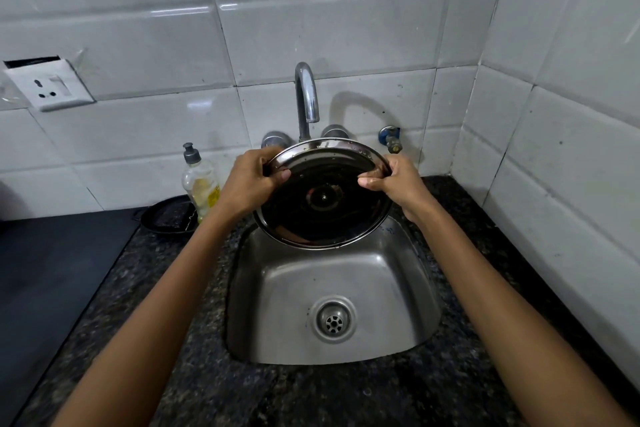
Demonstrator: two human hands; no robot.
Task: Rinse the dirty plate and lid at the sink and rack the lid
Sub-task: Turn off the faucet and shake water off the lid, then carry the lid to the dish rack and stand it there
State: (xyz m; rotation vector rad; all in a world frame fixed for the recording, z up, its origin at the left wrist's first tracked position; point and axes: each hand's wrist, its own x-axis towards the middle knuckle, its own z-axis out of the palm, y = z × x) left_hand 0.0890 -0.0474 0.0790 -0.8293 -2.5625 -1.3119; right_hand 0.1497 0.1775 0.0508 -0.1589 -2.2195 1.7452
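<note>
I hold a round steel lid (322, 194) tilted toward me over the back of the sink (277, 288), just below the tap spout (306, 97). Its dark, shiny inner face shows a small screw at the centre, and water drops cling to the rim. My left hand (251, 180) grips the lid's upper left edge with the thumb on the inner face. My right hand (398, 182) grips the upper right edge the same way. No water visibly runs from the tap. No plate is in view.
A dish-soap bottle (201, 180) stands left of the sink, beside a black round pan (166, 218). Two tap knobs (273, 140) sit behind the lid, and a small valve (391, 139) is on the wall. A dark stove top (52, 270) lies left. Tiled walls close in behind and to the right.
</note>
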